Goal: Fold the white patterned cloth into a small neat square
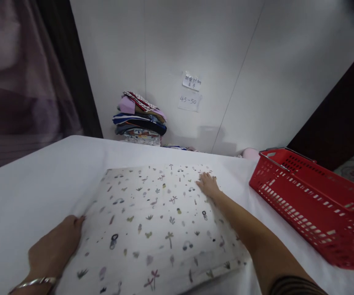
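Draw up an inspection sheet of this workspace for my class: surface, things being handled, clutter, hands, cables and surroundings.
Surface: white table, visible on both sides of the cloth.
Things handled: patterned cloth, laid out, printed with palms and rainbows.
Clutter: red basket at the right; stack of folded fabrics beyond the far edge.
Hands: left hand at the cloth's left edge, grip unclear; right hand resting near its far right corner.
Cables: nothing seen.
Surroundings: pale wall with two paper signs, the lower reading 45-50.

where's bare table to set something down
Bare table lies left of the patterned cloth and left hand, beyond the cloth's far edge, and between the right forearm and red basket. Crowded: the cloth, right hand on its far right corner.
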Demonstrator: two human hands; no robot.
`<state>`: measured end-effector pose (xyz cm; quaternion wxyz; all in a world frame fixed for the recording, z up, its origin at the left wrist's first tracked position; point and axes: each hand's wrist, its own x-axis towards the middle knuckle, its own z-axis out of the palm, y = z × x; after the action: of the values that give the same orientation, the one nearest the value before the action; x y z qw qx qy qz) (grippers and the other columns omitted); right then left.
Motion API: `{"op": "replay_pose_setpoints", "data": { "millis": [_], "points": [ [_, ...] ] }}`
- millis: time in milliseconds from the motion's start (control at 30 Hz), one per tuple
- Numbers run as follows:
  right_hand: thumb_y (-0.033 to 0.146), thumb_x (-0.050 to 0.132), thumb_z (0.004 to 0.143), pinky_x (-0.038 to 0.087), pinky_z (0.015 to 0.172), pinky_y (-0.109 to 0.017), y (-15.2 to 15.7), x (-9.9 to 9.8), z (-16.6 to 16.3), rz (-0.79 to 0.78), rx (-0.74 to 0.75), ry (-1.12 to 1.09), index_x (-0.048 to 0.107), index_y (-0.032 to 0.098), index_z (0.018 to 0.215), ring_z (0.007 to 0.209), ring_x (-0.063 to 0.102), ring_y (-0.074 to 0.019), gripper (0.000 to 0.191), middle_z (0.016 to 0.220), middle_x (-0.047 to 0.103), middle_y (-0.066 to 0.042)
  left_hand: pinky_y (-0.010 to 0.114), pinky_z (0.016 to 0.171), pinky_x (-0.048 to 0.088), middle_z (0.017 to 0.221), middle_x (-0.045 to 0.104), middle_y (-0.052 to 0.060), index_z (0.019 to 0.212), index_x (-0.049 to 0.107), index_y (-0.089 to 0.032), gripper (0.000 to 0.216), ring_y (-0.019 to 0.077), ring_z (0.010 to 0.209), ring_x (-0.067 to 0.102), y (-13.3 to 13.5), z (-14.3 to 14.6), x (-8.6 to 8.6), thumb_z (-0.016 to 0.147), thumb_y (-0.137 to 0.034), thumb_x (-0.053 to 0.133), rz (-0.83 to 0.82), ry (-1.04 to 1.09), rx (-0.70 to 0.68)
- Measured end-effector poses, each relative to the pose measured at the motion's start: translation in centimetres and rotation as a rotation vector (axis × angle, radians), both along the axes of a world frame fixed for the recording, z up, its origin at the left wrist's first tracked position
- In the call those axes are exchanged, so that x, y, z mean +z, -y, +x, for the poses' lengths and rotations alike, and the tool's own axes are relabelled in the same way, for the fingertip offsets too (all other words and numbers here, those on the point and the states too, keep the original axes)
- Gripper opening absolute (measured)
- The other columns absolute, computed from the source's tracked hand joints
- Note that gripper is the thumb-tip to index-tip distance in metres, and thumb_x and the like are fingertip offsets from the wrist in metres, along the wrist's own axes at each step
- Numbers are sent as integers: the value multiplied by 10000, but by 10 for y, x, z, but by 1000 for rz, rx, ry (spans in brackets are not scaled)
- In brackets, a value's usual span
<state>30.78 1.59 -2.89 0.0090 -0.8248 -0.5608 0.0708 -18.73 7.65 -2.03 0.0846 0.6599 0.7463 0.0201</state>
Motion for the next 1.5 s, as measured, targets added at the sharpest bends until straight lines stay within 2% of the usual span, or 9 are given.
{"op": "replay_pose_setpoints", "data": {
  "millis": [167, 433, 633, 800, 900, 1000, 1100, 1267, 1500],
  "points": [
    [581, 195, 916, 72, 1134, -447, 82, -5, -18, 25, 107, -35, 233, 142, 1460, 1419, 77, -231, 700, 1539, 146, -92, 342, 570, 431, 831, 673, 94, 836, 489, -208, 465, 291, 738, 644, 12, 10, 21, 876, -504, 132, -25, 13, -53],
    [541, 267, 916, 142, 1125, -484, 195, -24, 3, 68, 64, 70, 320, 203, 1430, 1409, 148, -235, 618, 1515, 235, -83, 377, 633, 435, 940, 662, 181, 964, 533, -133, 506, 336, 849, 634, 16, 9, 20, 900, -454, 147, 19, 24, -144],
    [498, 275, 924, 151, 1120, -483, 201, -19, 5, 47, 61, 81, 329, 183, 1420, 1409, 148, -236, 590, 1518, 230, -90, 416, 728, 432, 1021, 626, 250, 1069, 544, -76, 515, 344, 947, 602, 16, 16, 20, 900, -430, 211, 28, 31, -87],
    [500, 269, 920, 138, 1122, -490, 204, 3, -8, 49, 37, -17, 310, 192, 1431, 1409, 142, -244, 598, 1517, 234, -83, 373, 775, 432, 1117, 589, 227, 1074, 560, -45, 597, 302, 1012, 561, 22, 7, 39, 907, -500, 210, -69, 107, -137],
    [482, 302, 910, 173, 1125, -461, 218, 13, -30, 167, 126, -96, 365, 194, 1410, 1398, 189, -241, 580, 1487, 314, -68, 395, 825, 417, 1164, 555, 190, 1162, 511, -9, 715, 296, 1047, 523, 37, -1, 48, 914, -553, 119, -57, 126, -225],
    [487, 343, 903, 276, 1096, -431, 234, 17, -61, 250, 326, -229, 489, 199, 1329, 1344, 319, -243, 534, 1388, 468, -74, 400, 877, 408, 1236, 513, 156, 1210, 496, -42, 649, 278, 1077, 508, 66, 3, 50, 915, -549, 218, 98, 157, -304],
    [494, 378, 905, 334, 1056, -458, 243, 17, -91, 278, 503, -314, 573, 244, 1237, 1272, 416, -246, 459, 1284, 566, -67, 344, 880, 433, 1171, 578, 99, 1140, 566, -125, 449, 225, 1031, 549, 111, 24, 42, 899, -459, 388, 258, 249, -452],
    [440, 400, 919, 393, 982, -466, 239, 13, -122, 299, 697, -327, 619, 256, 1151, 1155, 499, -234, 369, 1193, 607, -82, 361, 894, 440, 1089, 623, 96, 1033, 630, -176, 329, 209, 1022, 550, 186, 65, 14, 900, -407, 437, 302, 371, -1104],
    [382, 430, 917, 404, 926, -428, 231, 5, -135, 297, 729, -243, 645, 207, 1113, 1062, 513, -240, 339, 1117, 619, -108, 379, 850, 425, 1099, 609, 91, 1031, 623, -184, 228, 223, 1008, 528, 207, 86, -10, 887, -305, 495, 372, 311, -1156]
  ]
}}
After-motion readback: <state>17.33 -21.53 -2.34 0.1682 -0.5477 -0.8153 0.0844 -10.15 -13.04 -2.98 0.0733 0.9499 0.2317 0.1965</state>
